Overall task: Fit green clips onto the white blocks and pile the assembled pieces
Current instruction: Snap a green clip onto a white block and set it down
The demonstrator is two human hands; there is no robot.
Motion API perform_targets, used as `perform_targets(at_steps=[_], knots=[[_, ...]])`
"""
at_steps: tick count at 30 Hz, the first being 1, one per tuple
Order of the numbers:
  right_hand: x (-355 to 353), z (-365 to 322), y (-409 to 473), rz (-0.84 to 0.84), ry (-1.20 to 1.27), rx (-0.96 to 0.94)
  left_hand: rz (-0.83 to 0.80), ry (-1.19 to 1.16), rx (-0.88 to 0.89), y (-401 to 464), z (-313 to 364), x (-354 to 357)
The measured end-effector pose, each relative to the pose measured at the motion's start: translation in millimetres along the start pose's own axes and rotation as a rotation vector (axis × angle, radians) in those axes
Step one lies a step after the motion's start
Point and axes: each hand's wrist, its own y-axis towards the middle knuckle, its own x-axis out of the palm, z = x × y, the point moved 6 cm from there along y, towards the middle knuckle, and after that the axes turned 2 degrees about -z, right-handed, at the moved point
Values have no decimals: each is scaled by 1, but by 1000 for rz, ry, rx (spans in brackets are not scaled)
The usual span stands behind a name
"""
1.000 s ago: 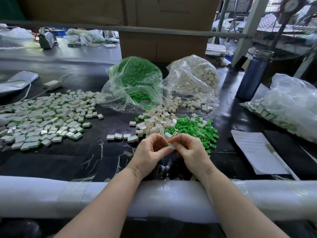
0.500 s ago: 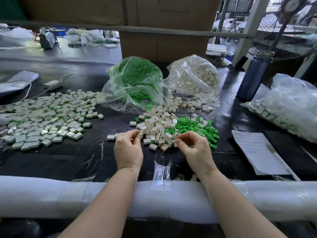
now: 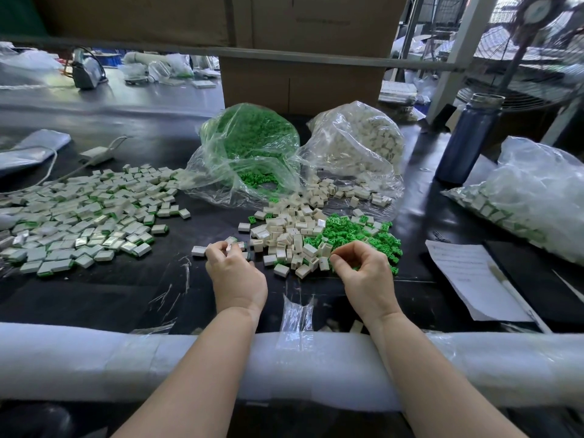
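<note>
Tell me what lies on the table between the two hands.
In the head view, loose white blocks lie between the left hand and right hand, with bare black table nearer the wrists.

Loose white blocks (image 3: 286, 238) touch heaped green clips (image 3: 363, 235); assembled pieces (image 3: 85, 216) left.

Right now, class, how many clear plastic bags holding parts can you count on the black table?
3. The clear plastic bag of green clips sits centre back, the clear bag of white blocks right beside it, and a third bag of assembled pieces lies far right. Others may be hidden.

Glossy black table (image 3: 94, 298), crinkled clear plastic bags (image 3: 357, 153), matt paper sheet (image 3: 467, 273).
</note>
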Motion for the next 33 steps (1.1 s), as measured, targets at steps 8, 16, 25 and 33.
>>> perform_targets(at_steps=[8, 16, 25, 33], knots=[[-8, 4, 1, 138, -289, 1, -75, 265, 155, -4, 9, 11], [-4, 9, 1, 93, -574, 67, -54, 288, 147, -4, 8, 12], [7, 8, 5, -2, -736, 16, -154, -162, 331, -15, 28, 6], [7, 5, 5, 29, -720, -46, -475, -346, 414, -24, 36, 25]])
